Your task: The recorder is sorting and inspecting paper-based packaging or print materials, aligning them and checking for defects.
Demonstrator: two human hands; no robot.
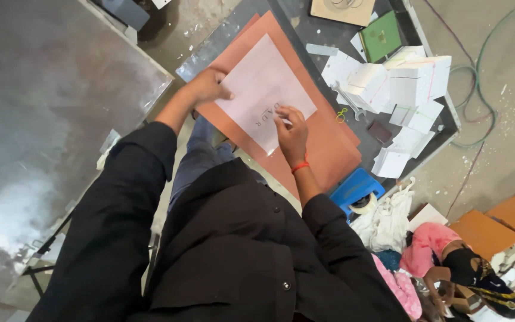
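Observation:
A white translucent sheet (257, 83) with dark lettering lies on a stack of orange-brown sheets (323, 149) on a dark table (239, 24). My left hand (208, 85) presses flat on the white sheet's left edge, fingers apart. My right hand (291, 128) rests on the sheet beside the lettering, fingers pinched together; a small tool in it cannot be made out. A red band circles my right wrist. Both arms wear black sleeves.
Stacks of white paper (409, 80), a green book (380, 37), a metal wrench (348, 102) and yellow-handled scissors (341, 112) lie on the table's right side. A blue stool (353, 188), tape roll (363, 204), cloth and boxes (484, 235) crowd the floor. A large metal sheet (43, 107) spreads left.

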